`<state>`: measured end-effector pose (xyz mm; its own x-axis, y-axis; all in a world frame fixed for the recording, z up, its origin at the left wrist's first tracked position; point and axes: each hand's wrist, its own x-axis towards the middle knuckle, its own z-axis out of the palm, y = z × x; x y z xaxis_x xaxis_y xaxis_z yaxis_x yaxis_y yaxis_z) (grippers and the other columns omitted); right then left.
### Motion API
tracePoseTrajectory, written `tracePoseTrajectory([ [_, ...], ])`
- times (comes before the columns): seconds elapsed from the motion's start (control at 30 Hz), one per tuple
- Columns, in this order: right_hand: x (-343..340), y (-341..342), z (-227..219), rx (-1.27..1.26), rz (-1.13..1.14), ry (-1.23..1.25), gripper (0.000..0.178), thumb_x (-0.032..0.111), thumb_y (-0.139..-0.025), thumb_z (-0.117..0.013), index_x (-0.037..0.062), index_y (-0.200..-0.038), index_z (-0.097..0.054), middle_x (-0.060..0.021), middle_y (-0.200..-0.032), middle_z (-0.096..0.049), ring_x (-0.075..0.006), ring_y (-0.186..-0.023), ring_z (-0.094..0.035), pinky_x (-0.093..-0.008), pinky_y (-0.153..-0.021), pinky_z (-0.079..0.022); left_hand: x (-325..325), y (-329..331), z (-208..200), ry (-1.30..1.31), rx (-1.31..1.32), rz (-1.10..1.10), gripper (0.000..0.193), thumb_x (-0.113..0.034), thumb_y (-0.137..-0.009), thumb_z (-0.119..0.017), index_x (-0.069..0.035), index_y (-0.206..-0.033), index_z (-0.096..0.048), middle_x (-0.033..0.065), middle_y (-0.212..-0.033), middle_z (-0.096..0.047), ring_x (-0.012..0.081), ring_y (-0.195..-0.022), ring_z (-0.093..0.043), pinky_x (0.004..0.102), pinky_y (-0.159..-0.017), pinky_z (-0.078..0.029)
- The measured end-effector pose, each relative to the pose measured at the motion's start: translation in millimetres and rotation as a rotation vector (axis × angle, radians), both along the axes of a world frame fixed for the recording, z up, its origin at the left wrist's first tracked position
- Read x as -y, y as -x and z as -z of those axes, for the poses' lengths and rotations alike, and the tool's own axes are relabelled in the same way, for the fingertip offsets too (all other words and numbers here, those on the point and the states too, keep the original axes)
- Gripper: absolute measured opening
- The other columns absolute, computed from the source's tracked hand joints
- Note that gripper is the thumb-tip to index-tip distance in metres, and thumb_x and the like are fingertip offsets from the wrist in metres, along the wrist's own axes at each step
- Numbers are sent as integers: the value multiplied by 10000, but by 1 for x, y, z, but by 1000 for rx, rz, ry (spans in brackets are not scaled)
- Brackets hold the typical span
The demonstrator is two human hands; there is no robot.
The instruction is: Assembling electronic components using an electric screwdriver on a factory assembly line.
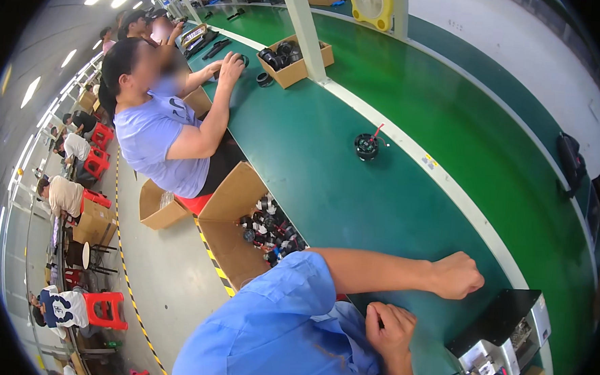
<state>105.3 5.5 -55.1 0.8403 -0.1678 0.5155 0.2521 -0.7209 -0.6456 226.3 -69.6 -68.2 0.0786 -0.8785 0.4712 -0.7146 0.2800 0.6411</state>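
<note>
My left hand [458,276] is closed in a fist above the green bench top, at the end of my outstretched arm. Its fingers curl out of sight, so I cannot see whether anything is in it. Nearer to me, my right hand [391,329] is also closed, thumb against curled fingers, its inside hidden. To the right of both hands stands a metal fixture with a black plate [498,321]. Farther up the bench lies a round black motor-like part [366,147] with red wires, apart from my hands.
An open carton [228,201] full of small motor parts stands against the bench's left edge. Beyond it, a co-worker in a lilac shirt [163,136] handles a dark part. Another carton [294,70] with black parts sits on the bench. A white rail [443,181] runs along it.
</note>
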Motion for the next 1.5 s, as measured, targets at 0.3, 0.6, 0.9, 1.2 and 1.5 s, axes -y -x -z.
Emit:
tracePoseTrajectory([
  [0.3,-1,1,1,5,1,-7,41,45,-762,-679,47,-755,-639,-72,-570,-573,-244,-468,-570,-334,-466,-461,0,1,1,-27,-29,-2,67,-73,-625,-590,-73,-572,-549,153,-568,-557,373,-580,-569,465,-511,-421],
  [0.6,-1,0,-2,27,15,-24,39,44,-759,-676,46,-752,-638,-72,-568,-571,-244,-467,-571,-340,-465,-463,1,1,-2,-42,-14,7,61,-71,-621,-588,-72,-575,-547,152,-577,-567,377,-594,-579,466,-518,-429],
  [0.9,1,1,-2,19,18,5,43,56,-761,-684,57,-753,-641,-62,-571,-577,-240,-471,-577,-333,-467,-469,0,1,0,-33,7,15,78,-52,-645,-577,-54,-593,-519,147,-579,-552,362,-583,-569,450,-502,-416],
  [1.2,1,2,-1,-9,7,-3,36,58,-769,-677,61,-763,-641,-69,-583,-589,-245,-478,-589,-335,-472,-476,1,0,-1,-50,-9,2,56,-62,-626,-586,-70,-579,-557,155,-578,-572,375,-591,-581,467,-515,-432],
  [1.5,1,2,-4,-37,2,-29,39,19,-759,-674,43,-753,-644,-77,-601,-599,-254,-495,-594,-342,-486,-472,2,0,2,-39,-8,-1,61,-62,-623,-587,-73,-573,-555,152,-574,-570,375,-586,-578,466,-512,-429],
])
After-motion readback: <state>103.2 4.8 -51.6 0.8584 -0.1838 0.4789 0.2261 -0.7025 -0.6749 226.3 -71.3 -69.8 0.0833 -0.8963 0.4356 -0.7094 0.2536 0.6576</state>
